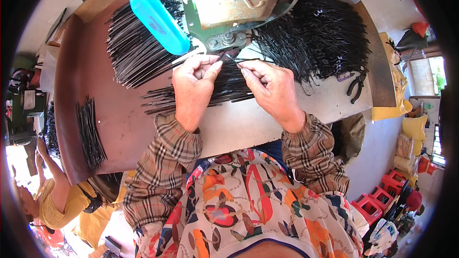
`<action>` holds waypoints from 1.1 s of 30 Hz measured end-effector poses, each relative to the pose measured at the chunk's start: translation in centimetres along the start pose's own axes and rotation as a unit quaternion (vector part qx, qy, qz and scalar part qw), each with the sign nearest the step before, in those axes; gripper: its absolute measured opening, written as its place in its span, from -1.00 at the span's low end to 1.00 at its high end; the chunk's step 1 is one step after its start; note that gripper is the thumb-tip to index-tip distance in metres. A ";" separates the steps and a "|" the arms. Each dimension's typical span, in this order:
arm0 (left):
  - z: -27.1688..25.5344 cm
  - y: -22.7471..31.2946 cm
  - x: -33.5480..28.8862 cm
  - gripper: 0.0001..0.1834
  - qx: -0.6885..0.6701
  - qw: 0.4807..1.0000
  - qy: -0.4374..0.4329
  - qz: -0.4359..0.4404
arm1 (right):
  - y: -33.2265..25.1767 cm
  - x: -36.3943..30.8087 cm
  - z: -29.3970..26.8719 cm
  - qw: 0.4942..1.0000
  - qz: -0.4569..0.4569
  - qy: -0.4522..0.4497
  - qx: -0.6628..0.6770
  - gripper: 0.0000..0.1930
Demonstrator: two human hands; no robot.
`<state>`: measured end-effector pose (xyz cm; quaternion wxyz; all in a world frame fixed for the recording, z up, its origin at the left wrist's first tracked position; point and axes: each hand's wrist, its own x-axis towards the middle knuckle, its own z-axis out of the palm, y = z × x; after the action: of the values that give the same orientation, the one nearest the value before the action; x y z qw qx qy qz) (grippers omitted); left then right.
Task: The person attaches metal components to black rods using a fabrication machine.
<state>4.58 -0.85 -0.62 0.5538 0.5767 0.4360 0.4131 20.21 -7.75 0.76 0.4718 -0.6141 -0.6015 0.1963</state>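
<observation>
My left hand (196,79) and my right hand (271,86) meet in front of a green metal machine (228,38), just below its bolted plate. Thumb and fingers of each are pinched on a thin black strip (231,58), whose kind is too small to make out; whether both hold the same one I cannot tell. Under and between my hands lies a row of loose black strips (224,87). A thick bundle of black strips (138,43) lies to the left, and a large tangled heap of them (330,33) to the right.
A blue lamp-like paddle (155,19) reaches down over the left bundle. A smaller strip bundle (90,134) lies on the brown table cover (119,129). Black-handled pliers (355,88) rest at the right. Red stools (380,196) stand on the floor. A person in yellow (60,200) works at far left.
</observation>
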 end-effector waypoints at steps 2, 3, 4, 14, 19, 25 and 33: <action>0.0 -0.4 0.1 -0.83 -0.006 1.000 -0.004 0.007 | 0.0 -0.1 0.0 1.000 0.020 -0.002 0.007 -0.87; 0.0 -0.3 0.0 -0.84 0.009 1.000 -0.005 0.013 | 0.1 0.0 0.0 1.000 0.015 -0.001 0.005 -0.87; 0.0 -0.2 0.0 -0.84 0.023 1.000 -0.006 0.019 | 0.1 0.0 0.0 1.000 0.010 0.001 0.003 -0.87; -0.2 -1.9 0.7 -0.84 0.052 0.994 0.011 0.099 | 0.9 0.4 0.5 1.000 0.011 0.005 0.003 -0.87; -0.5 -0.5 1.2 -0.76 0.099 0.988 -0.047 0.113 | 3.9 1.7 1.6 0.980 0.065 -0.007 0.189 -0.86; 0.0 0.2 2.8 -0.77 0.099 0.984 -0.009 0.150 | 3.9 3.5 2.1 0.971 0.068 0.008 0.230 -0.84; 0.3 -0.6 3.9 -0.74 0.154 0.971 -0.001 0.182 | 4.7 4.3 2.8 0.983 0.058 0.045 0.171 -0.85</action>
<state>5.92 2.85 -1.29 0.3747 0.7249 0.3817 0.4341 21.39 -1.96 -3.03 0.5839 -0.5665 -0.5006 0.2957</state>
